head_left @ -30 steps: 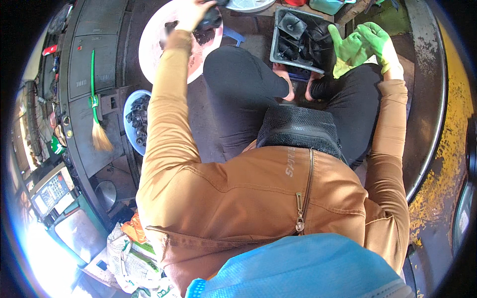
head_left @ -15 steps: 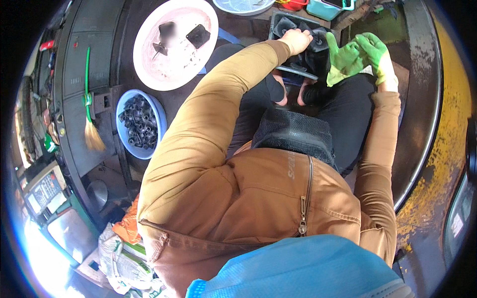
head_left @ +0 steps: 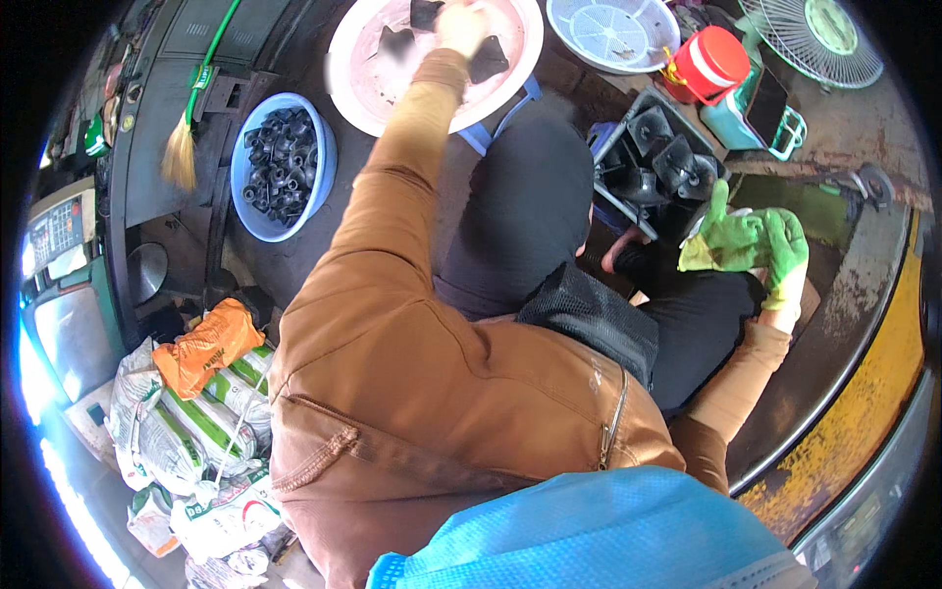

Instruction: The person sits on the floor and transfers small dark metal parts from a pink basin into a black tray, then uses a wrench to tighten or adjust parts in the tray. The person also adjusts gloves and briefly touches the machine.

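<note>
My left hand point(head_left: 461, 25) is bare, blurred, and stretched out over a pink basin point(head_left: 358, 93) that holds a few black pieces point(head_left: 488, 61). Whether its fingers hold one I cannot tell. My right hand point(head_left: 788, 257) wears a green glove and grips a second, loose green glove point(head_left: 721, 240) above my knee. Just left of it stands a dark crate point(head_left: 613, 201) with several black funnel-shaped parts point(head_left: 655, 157).
A blue basin of black tube parts point(head_left: 285, 162) sits left of the pink one, beside a green-handled broom point(head_left: 182, 147). A white sieve basket point(head_left: 613, 29), a red container point(head_left: 711, 64) and a fan point(head_left: 814, 34) lie at the top right. Sacks point(head_left: 177, 432) and an orange bag point(head_left: 206, 344) are piled at left.
My left hand has swung from the dark crate back up and left to the pink basin. The gloved right hand has stayed beside the crate.
</note>
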`<state>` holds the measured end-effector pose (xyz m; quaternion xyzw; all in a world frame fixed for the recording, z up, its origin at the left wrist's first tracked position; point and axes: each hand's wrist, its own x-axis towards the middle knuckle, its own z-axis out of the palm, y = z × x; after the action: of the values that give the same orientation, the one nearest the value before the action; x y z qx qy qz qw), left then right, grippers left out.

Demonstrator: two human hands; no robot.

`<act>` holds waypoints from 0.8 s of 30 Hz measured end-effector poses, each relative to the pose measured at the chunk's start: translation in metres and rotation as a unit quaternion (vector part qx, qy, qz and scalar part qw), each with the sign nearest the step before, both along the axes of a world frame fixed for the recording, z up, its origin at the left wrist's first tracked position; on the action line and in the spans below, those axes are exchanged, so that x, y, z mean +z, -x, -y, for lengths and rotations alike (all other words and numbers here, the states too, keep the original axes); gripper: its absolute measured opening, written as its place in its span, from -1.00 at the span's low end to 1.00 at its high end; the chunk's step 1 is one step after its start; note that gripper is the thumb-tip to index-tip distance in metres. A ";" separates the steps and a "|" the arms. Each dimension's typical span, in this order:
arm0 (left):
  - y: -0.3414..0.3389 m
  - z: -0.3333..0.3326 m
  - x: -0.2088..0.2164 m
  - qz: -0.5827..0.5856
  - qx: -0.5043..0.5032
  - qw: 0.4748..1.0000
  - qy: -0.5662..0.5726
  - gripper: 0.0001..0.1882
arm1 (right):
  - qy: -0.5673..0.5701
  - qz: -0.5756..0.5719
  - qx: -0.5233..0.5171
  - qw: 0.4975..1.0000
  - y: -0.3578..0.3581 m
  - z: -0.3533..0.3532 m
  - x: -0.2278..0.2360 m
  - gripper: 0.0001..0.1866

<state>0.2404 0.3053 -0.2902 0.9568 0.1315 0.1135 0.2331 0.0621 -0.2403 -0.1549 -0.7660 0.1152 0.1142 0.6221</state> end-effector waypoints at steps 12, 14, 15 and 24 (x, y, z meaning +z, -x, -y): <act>-0.007 -0.137 -0.096 -0.201 0.230 0.952 0.021 0.11 | 0.000 -0.062 -0.034 0.998 -0.011 -0.008 0.007 -0.91; -0.022 -0.137 -0.106 -0.189 0.266 0.934 0.145 0.13 | -0.017 -0.068 -0.048 0.996 -0.012 -0.007 0.005 -0.90; -0.029 -0.139 -0.111 -0.172 0.280 0.923 0.199 0.14 | 0.001 -0.064 -0.055 0.996 -0.013 -0.007 0.005 -0.90; -0.029 -0.154 -0.125 -0.223 0.138 0.964 -0.047 -0.44 | 0.033 -0.079 -0.066 0.994 -0.014 0.002 0.001 -0.89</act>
<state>0.2699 0.4590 -0.4150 0.9404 0.3056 -0.0650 0.1344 0.0763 -0.2419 -0.1536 -0.7651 0.2180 0.1298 0.5918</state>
